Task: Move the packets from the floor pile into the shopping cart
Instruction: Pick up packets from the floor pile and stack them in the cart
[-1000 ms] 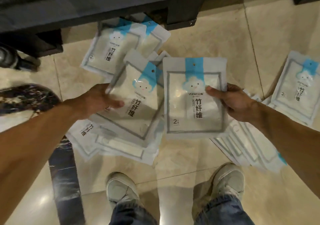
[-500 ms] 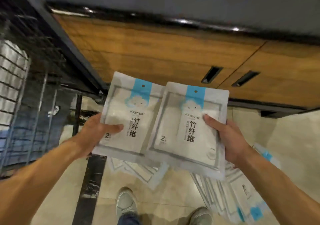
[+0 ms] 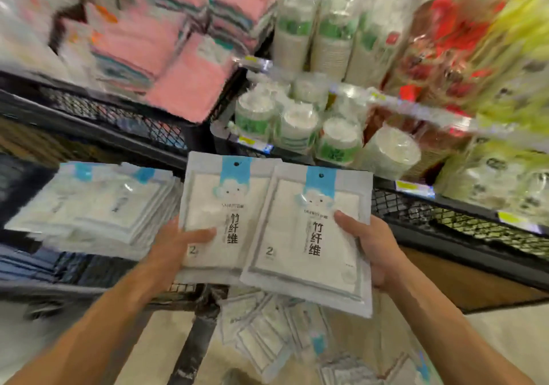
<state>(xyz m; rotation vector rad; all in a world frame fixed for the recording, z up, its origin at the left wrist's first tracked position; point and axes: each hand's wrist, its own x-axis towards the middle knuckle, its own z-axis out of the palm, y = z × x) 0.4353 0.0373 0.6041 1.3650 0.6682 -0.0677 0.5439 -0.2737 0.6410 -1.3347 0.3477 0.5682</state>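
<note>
Two white packets with blue cloud tabs are held up side by side at chest height. My left hand [image 3: 175, 243] grips the left packet [image 3: 219, 215] by its lower left edge, thumb on its front. My right hand [image 3: 368, 248] grips the right packet [image 3: 309, 242] by its right edge; this packet overlaps the left one. To the left, a stack of the same packets [image 3: 92, 206] lies in the black wire shopping cart [image 3: 41, 269]. More packets [image 3: 264, 331] lie spread on the floor below my hands.
Store shelves stand ahead: pink folded towels [image 3: 184, 67] in a black mesh bin, wrapped paper cups and plates [image 3: 312, 117], red and yellow packaged goods [image 3: 475, 43] at right. A black mesh shelf edge [image 3: 463, 230] runs at right. A dark post [image 3: 199, 331] rises from the tan floor.
The view has swung up from the floor pile to the shelves and cart. Both hands have lifted their packets higher, and the cart's packet stack has come into view at left.
</note>
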